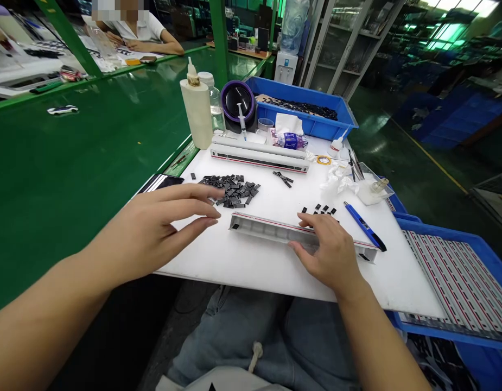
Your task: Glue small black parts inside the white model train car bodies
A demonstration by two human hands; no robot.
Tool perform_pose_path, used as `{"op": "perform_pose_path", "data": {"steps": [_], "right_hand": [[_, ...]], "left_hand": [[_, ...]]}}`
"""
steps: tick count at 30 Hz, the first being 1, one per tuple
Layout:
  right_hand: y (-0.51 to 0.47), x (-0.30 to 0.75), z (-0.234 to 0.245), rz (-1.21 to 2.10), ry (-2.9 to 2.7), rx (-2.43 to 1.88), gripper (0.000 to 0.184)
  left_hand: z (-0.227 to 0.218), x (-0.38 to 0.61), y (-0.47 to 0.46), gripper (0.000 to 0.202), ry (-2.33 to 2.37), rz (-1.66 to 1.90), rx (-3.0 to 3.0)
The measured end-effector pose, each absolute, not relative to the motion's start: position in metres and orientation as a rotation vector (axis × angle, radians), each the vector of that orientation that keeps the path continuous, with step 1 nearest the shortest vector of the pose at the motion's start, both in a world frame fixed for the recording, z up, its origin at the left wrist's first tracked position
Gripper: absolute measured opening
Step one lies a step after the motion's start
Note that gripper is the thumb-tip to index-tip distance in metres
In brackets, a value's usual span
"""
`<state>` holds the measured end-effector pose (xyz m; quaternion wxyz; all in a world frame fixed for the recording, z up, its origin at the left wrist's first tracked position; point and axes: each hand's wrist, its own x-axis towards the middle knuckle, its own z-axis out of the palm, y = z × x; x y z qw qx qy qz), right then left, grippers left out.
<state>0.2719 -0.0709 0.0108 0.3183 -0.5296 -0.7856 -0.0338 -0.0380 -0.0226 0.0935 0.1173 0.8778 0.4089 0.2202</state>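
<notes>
A long, hollow white model train car shell (267,229) with a thin red stripe lies open side toward me near the table's front. My right hand (330,250) grips it right of its middle, thumb on the near side and fingers over the far edge. My left hand (169,225) hovers left of the shell with fingers apart, holding nothing. Just beyond its fingertips is a pile of small black rectangular pieces (236,191). A few more black pieces (324,208) sit in rows behind my right hand, which partly hides them.
Farther back stand another shell (259,158), a squeeze bottle (197,111), a syringe (241,122) and a blue bin (316,125). A blue pen-like tool (364,225) lies right. Striped shells fill a tray (458,277) at lower right. A person (140,35) sits across.
</notes>
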Motion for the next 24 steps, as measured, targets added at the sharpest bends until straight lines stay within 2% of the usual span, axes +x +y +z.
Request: {"op": "perform_pose_path", "data": {"steps": [3, 5, 8, 10, 13, 15, 17, 24], "right_hand": [[-0.071, 0.272, 0.011, -0.104, -2.087, -1.396, 0.035], [-0.072, 0.272, 0.012, -0.109, -2.107, -1.403, 0.028], [-0.074, 0.271, 0.013, -0.120, -2.158, -1.409, 0.028], [-0.075, 0.271, 0.012, -0.151, -2.190, -1.426, 0.034], [-0.075, 0.272, 0.009, -0.205, -2.190, -1.468, 0.033], [-0.074, 0.273, 0.008, -0.209, -2.175, -1.480, 0.031], [-0.070, 0.275, 0.009, -0.154, -2.174, -1.496, 0.033], [-0.055, 0.279, 0.025, 0.256, -2.179, -1.694, 0.036]], "left_hand": [[0.109, -0.029, -0.044, 0.024, 1.006, 0.500, 2.508], [0.100, -0.014, -0.071, 0.023, 0.836, 0.336, 2.426], [0.053, 0.011, -0.116, 0.054, 0.491, 0.008, 2.445], [0.011, 0.021, -0.137, 0.053, 0.272, -0.101, 2.543], [-0.040, 0.024, -0.140, 0.053, 0.672, -0.172, 2.707], [-0.055, 0.022, -0.130, 0.064, 0.773, -0.209, 2.694], [-0.058, 0.020, -0.121, 0.071, 0.750, -0.227, 2.689], [-0.053, 0.024, -0.125, 0.069, 0.757, -0.215, 2.755]]}}
